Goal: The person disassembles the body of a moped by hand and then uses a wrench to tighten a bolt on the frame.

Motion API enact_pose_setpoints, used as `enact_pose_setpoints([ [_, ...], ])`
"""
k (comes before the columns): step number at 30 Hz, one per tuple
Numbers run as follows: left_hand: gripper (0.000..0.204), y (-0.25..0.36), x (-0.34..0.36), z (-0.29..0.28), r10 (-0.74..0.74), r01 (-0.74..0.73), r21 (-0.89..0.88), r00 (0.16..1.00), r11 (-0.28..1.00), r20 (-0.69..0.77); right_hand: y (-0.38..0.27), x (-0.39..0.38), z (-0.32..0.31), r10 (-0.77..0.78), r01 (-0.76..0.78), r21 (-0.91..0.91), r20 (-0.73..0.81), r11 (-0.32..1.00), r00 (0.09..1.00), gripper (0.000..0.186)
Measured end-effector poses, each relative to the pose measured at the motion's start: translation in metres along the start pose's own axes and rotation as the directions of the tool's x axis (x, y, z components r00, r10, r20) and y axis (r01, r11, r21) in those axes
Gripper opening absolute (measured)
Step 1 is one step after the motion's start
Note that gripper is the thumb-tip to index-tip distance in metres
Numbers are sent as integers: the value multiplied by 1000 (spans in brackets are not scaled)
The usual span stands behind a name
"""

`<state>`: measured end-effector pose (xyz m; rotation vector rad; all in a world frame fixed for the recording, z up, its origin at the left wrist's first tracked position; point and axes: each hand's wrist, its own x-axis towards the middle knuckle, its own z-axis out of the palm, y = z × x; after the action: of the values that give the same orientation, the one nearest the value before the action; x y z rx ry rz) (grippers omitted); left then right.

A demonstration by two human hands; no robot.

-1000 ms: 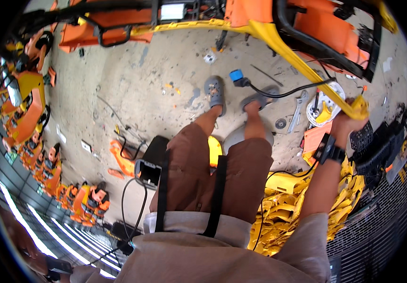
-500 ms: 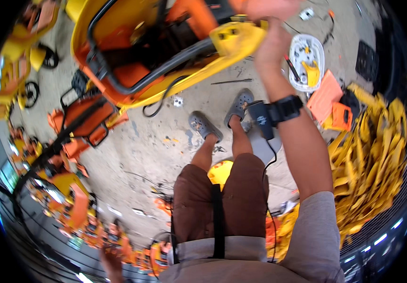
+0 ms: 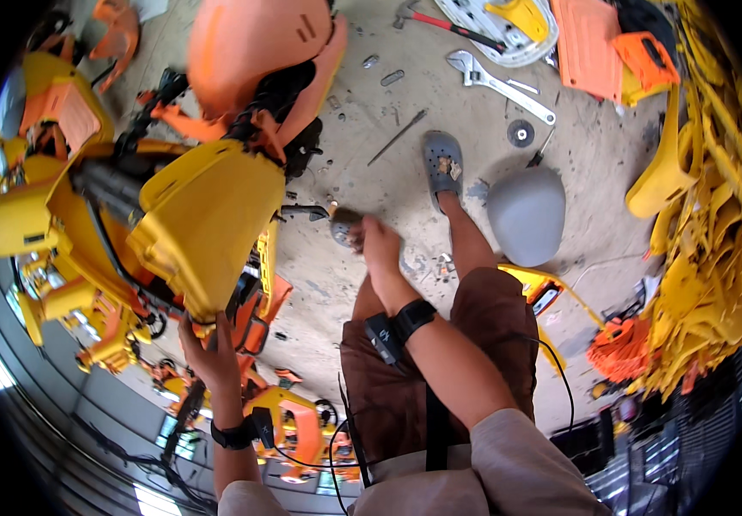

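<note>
A big yellow plastic body panel (image 3: 203, 215) of a small ride-on vehicle stands to my left, with an orange shell (image 3: 251, 47) above it. My left hand (image 3: 208, 348) is shut on the panel's lower edge. My right hand (image 3: 380, 245) reaches forward over my knee, fingers curled around a small dark rounded grip (image 3: 345, 228) at the end of a thin black bar (image 3: 302, 211) sticking out of the vehicle. The grip is blurred. Both wrists wear black bands. My foot in a grey clog (image 3: 442, 163) rests on the concrete floor (image 3: 405, 86).
A grey seat-shaped shell (image 3: 526, 215) lies by my right leg. A wrench (image 3: 500, 82), a hammer (image 3: 440, 21) and an orange flat panel (image 3: 586, 52) lie beyond. A heap of yellow plastic parts (image 3: 715, 224) fills the right side. More orange and yellow vehicles (image 3: 44, 172) crowd the left.
My head has swung, so the vehicle now sits at my left. My right hand dropped from the raised yellow frame to the dark grip. My left hand now holds the yellow panel.
</note>
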<state>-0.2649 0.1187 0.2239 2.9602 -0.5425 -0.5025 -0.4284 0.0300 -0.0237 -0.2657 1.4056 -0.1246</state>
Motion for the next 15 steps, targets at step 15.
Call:
enact_pose_setpoints([
  [15,64,-30,22,-10,-107,111,44,991,993,-81,189,184,152,6,-132,347,343,929,939,31],
])
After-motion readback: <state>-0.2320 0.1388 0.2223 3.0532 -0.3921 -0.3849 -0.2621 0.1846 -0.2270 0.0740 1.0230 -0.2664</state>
